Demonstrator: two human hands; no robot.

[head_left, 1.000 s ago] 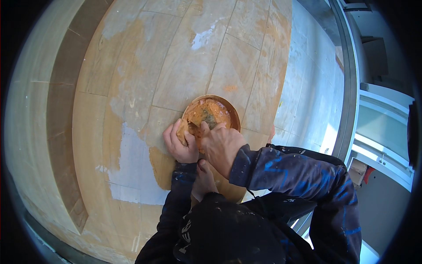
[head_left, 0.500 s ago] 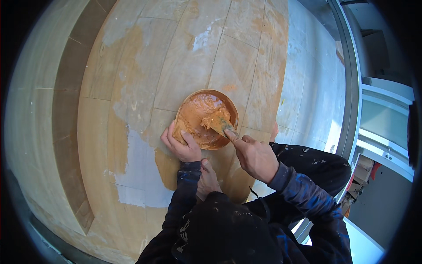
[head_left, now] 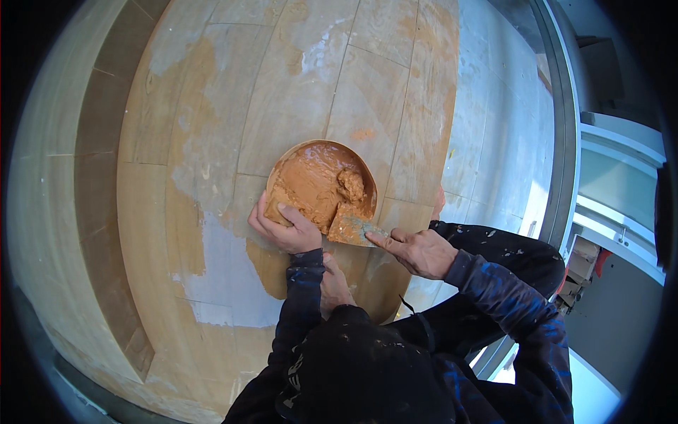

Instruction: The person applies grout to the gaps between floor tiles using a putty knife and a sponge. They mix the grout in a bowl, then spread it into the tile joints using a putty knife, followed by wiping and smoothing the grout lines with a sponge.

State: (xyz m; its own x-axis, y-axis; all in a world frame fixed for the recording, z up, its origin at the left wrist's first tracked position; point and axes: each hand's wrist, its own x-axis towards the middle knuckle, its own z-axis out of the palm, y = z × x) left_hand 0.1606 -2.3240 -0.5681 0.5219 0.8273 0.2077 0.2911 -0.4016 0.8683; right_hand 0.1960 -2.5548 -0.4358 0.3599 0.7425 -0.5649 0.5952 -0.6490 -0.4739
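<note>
A round bowl [head_left: 371,185] holds wet orange-brown paste [head_left: 308,175], with a thicker lump at its right side. My left hand [head_left: 288,227] grips the bowl's near left rim, its thumb over the edge and its fingers around the outside. In my right hand [head_left: 418,251] is a putty knife [head_left: 353,227], the index finger stretched along it. Its broad blade lies at the bowl's near right rim and is smeared with paste. The handle is mostly hidden in my fist. A bare foot [head_left: 335,286] shows beside my left wrist.
Wood-look floor tiles [head_left: 282,99] lie around the bowl, partly coated with pale smears and a whitish patch [head_left: 229,275]. A brown tile ledge [head_left: 99,177] runs along the left. My bent knee in dark trousers [head_left: 508,258] is at right, near a metal door track [head_left: 561,134].
The putty knife has moved from inside the paste toward me, to the near right rim. A lump of paste stays behind it. The bowl has shifted slightly left and tilted.
</note>
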